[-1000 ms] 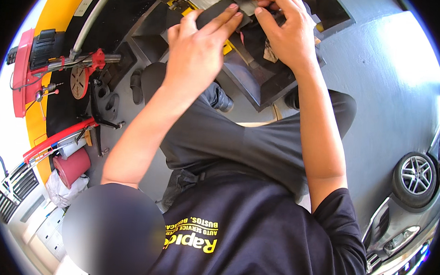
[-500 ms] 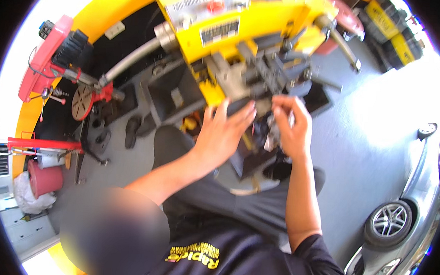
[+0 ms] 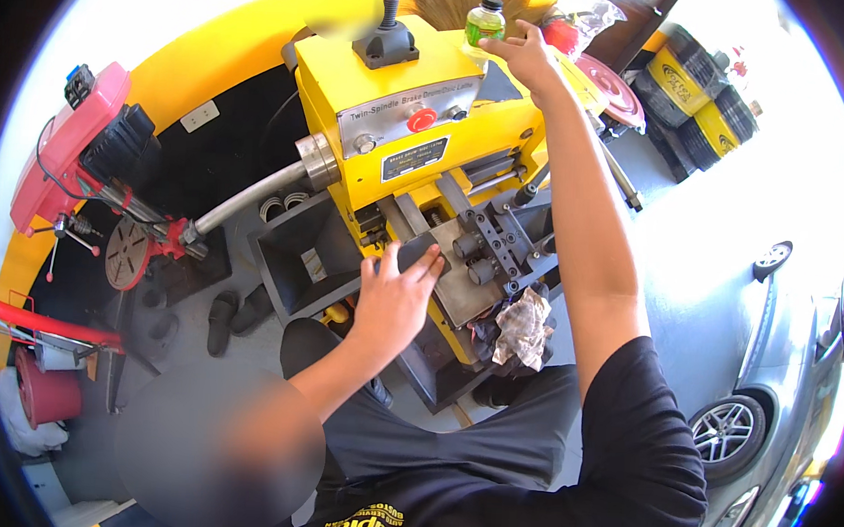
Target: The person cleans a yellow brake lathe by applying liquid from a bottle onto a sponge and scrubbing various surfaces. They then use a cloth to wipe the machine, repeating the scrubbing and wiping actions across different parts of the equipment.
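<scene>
My left hand point(image 3: 392, 295) is open, palm down, its spread fingertips resting at the edge of a dark flat block point(image 3: 426, 252). That block lies on the metal slide point(image 3: 463, 294) of a yellow brake lathe point(image 3: 406, 79). Stretched far forward, my right hand point(image 3: 527, 61) is at a small clear bottle point(image 3: 486, 23) with a black cap and green label, on top of the lathe. Its thumb overlaps the bottle's lower part, while another finger points up beside it. Whether it bears any of the bottle's weight does not show. A crumpled, stained cloth point(image 3: 523, 329) lies near the slide's front.
The lathe carries a red button point(image 3: 422, 119), a bolted tool holder point(image 3: 503, 248) and black trays point(image 3: 305, 249). A red drill press point(image 3: 88, 150) stands left. Yellow-and-black drums point(image 3: 679, 82) are at the back right, a grey car point(image 3: 764, 401) at the right.
My right hand has left the tool holder area and reached forward to the bottle. My left hand stays at the dark block. The view has shifted, showing more of the lathe's top.
</scene>
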Motion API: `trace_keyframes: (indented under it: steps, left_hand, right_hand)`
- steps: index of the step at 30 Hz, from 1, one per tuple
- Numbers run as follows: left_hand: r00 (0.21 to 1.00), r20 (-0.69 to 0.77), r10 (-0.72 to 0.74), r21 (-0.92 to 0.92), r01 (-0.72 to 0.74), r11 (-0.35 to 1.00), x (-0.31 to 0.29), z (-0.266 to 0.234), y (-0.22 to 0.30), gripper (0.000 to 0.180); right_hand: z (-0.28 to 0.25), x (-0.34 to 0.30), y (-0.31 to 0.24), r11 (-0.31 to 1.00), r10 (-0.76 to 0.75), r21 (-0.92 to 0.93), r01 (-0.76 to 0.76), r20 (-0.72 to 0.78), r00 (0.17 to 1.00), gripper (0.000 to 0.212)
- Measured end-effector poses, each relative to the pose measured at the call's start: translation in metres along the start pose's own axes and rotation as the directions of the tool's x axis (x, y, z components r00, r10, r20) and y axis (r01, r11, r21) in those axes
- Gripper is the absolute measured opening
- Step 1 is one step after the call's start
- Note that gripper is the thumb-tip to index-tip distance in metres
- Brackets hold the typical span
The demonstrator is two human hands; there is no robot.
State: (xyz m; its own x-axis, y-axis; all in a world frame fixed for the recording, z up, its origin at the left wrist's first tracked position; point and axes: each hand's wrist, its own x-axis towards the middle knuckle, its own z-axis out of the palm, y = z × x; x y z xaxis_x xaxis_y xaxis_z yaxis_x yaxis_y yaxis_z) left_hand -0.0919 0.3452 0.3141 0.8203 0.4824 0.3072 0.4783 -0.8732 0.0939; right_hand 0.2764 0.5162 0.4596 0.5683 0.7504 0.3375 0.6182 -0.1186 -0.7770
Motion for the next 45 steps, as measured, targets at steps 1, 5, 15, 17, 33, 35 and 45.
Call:
trace_keyframes:
  steps: [1,5,15,17,33,35,45]
  left_hand:
    - [1.000,0.000,-0.010,0.028,0.010,1.000,-0.001,0.002,0.007,0.051]
    - [0.992,0.050,0.115,-0.184,-0.104,0.977,-0.037,-0.008,0.035,0.050]
    - [0.990,0.028,0.135,-0.170,-0.128,0.977,-0.034,-0.010,0.039,0.049]
    - [0.989,0.059,0.133,-0.175,-0.121,0.977,-0.035,-0.010,0.026,0.052]
    - [0.995,-0.075,0.062,0.074,-0.056,0.996,-0.014,0.009,0.003,0.049]
    - [0.996,-0.030,0.090,0.031,-0.089,0.996,-0.025,0.011,0.014,0.050]
    - [0.999,-0.046,0.019,-0.064,-0.021,0.998,-0.015,0.002,-0.009,0.052]
  right_hand:
    - [0.010,0.008,0.005,0.998,0.010,0.059,-0.012,0.049,0.999,0.104]
    - [0.039,0.019,0.026,0.988,-0.042,0.156,0.026,0.100,0.994,0.101]
    - [-0.005,0.020,0.021,0.929,-0.163,0.336,0.157,-0.012,0.987,0.073]
    - [-0.022,-0.018,-0.031,0.813,-0.236,0.535,0.230,-0.058,0.970,0.039]
    - [-0.123,-0.358,-0.002,0.986,0.074,0.050,-0.162,0.732,0.677,0.065]
    - [-0.121,-0.362,0.004,0.981,0.157,-0.044,-0.190,0.756,0.636,0.063]
    - [-0.109,-0.354,0.023,0.968,0.199,-0.057,-0.246,0.770,0.606,0.055]
